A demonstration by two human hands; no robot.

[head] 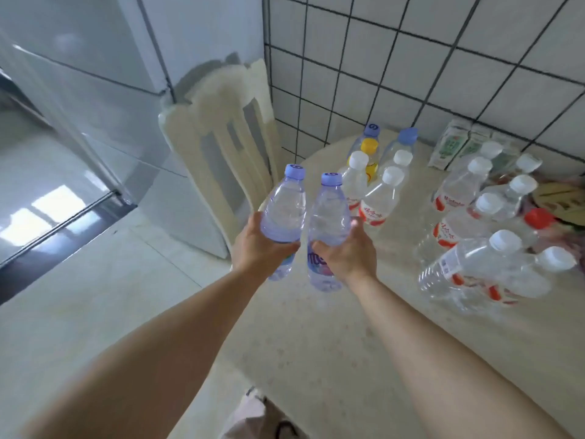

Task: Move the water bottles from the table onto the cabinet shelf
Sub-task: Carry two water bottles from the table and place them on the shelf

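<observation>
Above the pale round counter: two blue-capped clear plastic water bottles, left grip wrapping one, right grip the other. I'd carry them upright, apart.

Two bottles held above a table's left edge

The left hand and right hand each grip a bottle, side by side; more bottles stand on the table to the right, a chair behind.

blue-capped bottles clear bluish | table cream speckled | wall tiles white, dark grid
</observation>
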